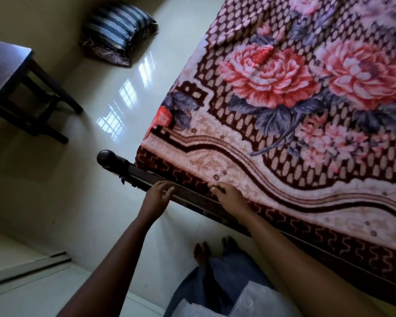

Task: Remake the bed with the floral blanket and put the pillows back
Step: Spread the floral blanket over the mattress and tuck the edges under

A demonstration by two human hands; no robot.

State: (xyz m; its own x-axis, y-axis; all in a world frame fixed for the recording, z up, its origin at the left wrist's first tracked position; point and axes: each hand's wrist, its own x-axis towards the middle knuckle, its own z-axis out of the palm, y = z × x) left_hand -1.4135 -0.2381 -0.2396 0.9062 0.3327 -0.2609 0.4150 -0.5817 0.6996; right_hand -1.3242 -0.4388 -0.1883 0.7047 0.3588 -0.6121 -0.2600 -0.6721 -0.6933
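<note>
A thick plush floral blanket (284, 92), pink roses and grey-blue leaves on a maroon lattice, lies spread over the bed, filling the right of the view, with its wavy cream border running along the near edge. The left hand (159, 194) hovers with relaxed, slightly spread fingers at the dark wooden end rail (189, 199), holding nothing. The right hand (229, 196) rests on the blanket's maroon hem just beside that rail, fingertips bent down into the fabric (whether they pinch it or only press it cannot be told). A stack of dark striped pillows (119, 28) sits on the glossy pale tiled floor (96, 124) at the far left, well apart from the bed, near a dark wooden stool (12, 72). Possible trouble: a hard tug at this one corner may drag the blanket askew and ripple the flat top; fingers pushed between rail and mattress may get squeezed; bare feet (202, 251) on the shiny floor may slip while the pillows are fetched. No brand, label or readable writing appears anywhere.
</note>
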